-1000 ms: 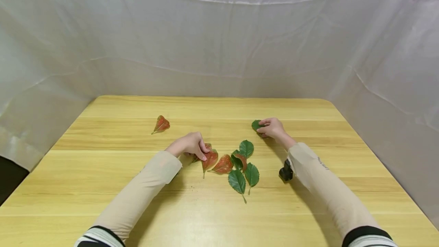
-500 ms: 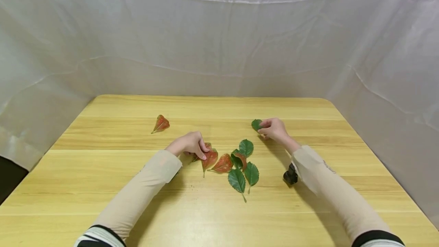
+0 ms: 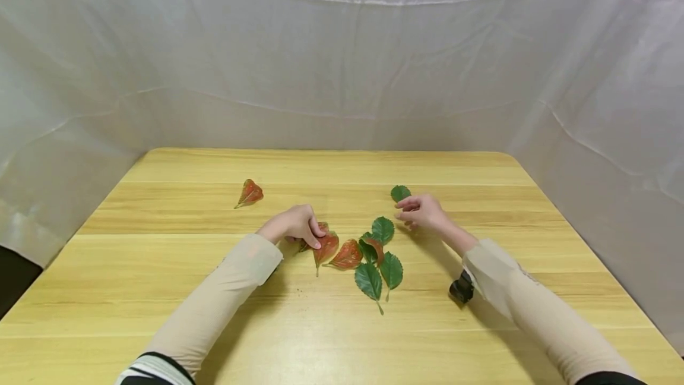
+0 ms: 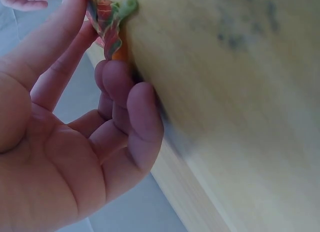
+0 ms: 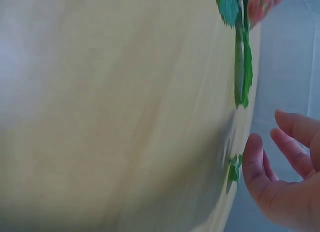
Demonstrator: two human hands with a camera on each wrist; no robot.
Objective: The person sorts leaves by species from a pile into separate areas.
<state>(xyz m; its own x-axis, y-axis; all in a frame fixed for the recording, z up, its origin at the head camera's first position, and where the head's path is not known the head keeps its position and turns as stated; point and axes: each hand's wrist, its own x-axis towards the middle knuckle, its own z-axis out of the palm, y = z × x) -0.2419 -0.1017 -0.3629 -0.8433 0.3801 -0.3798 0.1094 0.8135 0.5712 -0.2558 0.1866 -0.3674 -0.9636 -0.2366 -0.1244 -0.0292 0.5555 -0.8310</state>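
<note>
Left hand (image 3: 293, 224): I see its fingers pinching a red leaf (image 3: 327, 246), mid-way across the surface (image 3: 299, 343).
Right hand (image 3: 422, 211): fingers parted, just beside a green leaf (image 3: 399, 192).
Green leaves (image 3: 369, 281): I find several clustered nearer me.
Lone red leaf (image 3: 249, 193): farther back, left.

The right hand (image 3: 423, 214) has withdrawn its grip from the green leaf (image 3: 399, 192), right of the frame's centre, and its beige sleeve (image 3: 542, 305) and black wrist device (image 3: 462, 288) have shifted slightly toward the lower right.
</note>
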